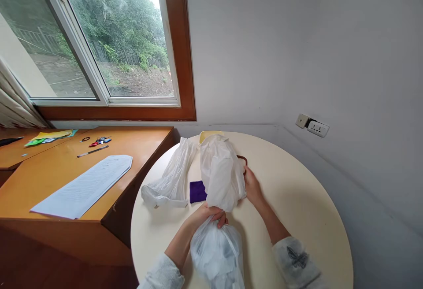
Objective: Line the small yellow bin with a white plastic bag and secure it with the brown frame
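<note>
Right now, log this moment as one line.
left hand: grips white plastic bag | right hand: on bag's side | purple cloth: beside bag | second bag: lying left

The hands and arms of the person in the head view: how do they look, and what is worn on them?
Both hands are bare: no gloves, rings or watch can be seen on the left hand or the right hand. The forearms are uncovered, with pale grey-white sleeves pushed up toward the elbows. The right sleeve carries a dark butterfly-like print; the left sleeve looks plain.

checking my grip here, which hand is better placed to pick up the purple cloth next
Probably the right hand: it only rests against the bag, while the left hand grips the bag's neck, though nearer the purple cloth.
</note>
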`<action>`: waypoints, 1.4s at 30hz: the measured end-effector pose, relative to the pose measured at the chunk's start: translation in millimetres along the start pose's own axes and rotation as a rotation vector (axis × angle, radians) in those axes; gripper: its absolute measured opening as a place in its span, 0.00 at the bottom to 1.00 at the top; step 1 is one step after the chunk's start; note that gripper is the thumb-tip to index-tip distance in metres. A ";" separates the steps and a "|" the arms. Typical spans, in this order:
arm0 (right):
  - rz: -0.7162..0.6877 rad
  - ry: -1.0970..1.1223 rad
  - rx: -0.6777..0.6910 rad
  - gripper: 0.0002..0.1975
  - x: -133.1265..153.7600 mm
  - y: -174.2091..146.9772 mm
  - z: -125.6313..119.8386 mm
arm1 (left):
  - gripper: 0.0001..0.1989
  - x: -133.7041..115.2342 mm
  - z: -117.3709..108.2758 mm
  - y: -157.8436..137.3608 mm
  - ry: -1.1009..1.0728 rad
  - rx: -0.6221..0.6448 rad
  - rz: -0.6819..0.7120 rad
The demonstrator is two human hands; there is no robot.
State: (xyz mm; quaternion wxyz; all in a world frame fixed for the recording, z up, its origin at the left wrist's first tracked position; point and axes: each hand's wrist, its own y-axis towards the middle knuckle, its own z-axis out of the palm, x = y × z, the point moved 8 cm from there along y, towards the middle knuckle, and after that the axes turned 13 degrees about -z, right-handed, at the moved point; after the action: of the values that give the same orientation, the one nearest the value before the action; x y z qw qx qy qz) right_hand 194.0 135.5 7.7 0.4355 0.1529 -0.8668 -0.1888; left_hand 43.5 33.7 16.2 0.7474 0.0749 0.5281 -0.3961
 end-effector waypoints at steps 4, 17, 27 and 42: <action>-0.119 0.054 -0.285 0.23 39.0 -2.5 -59.4 | 0.17 -11.2 7.0 -6.0 -0.023 -0.003 -0.013; -0.961 -0.519 0.377 0.23 199.0 -31.3 -33.2 | 0.10 -44.6 46.0 -15.7 0.326 -0.062 -0.251; -1.058 -0.589 0.015 0.10 188.7 -10.6 -67.5 | 0.07 -74.0 52.2 -35.6 0.557 -0.122 -0.010; -0.380 -0.405 0.646 0.09 134.2 -13.4 -86.0 | 0.17 -112.4 57.7 -58.4 1.532 -0.483 0.203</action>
State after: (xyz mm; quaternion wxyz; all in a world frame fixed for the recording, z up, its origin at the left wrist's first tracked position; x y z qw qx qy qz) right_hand 188.2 49.3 142.3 0.1436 0.3983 -0.9059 -0.0105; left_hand 32.0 21.3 154.4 0.2060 0.2096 0.9550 -0.0398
